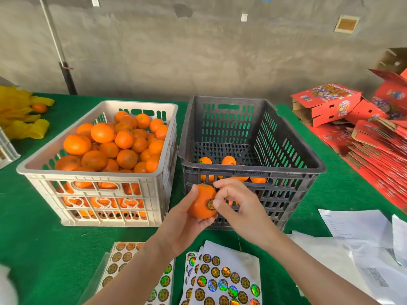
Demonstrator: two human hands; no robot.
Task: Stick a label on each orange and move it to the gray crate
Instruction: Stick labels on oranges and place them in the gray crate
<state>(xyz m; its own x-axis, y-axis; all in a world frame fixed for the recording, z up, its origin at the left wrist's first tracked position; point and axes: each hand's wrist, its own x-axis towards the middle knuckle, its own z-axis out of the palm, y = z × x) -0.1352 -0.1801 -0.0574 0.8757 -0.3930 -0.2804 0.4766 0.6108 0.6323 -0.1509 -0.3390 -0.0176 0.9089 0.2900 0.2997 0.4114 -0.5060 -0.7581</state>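
Orange-skinned round fruit (201, 204) is held up just in front of the near wall of the dark gray slotted plastic crate (286, 164), not in it yet. Left hand (182, 230) cups it from below and left, fingers curled round it, thumb up the left side. Round gold-and-black label (211, 204) sits on the fruit's right face. Right hand (237, 208): thumb tip on the label's right edge, forefinger bent onto the fruit above it, other fingers curled in.

Gray crate holds a few oranges (228, 160) along its near edge. White plastic crate (66, 173) touches it on the left, piled with unlabelled oranges (103, 133).

Green felt table cover (44, 227) under everything. Sheets of round holographic stickers (224, 280) near, below the arms. White printed papers (356, 225) near right. Red printed cardboard boxes (326, 102) stacked far right. Yellow foam nets (19, 119) far left.
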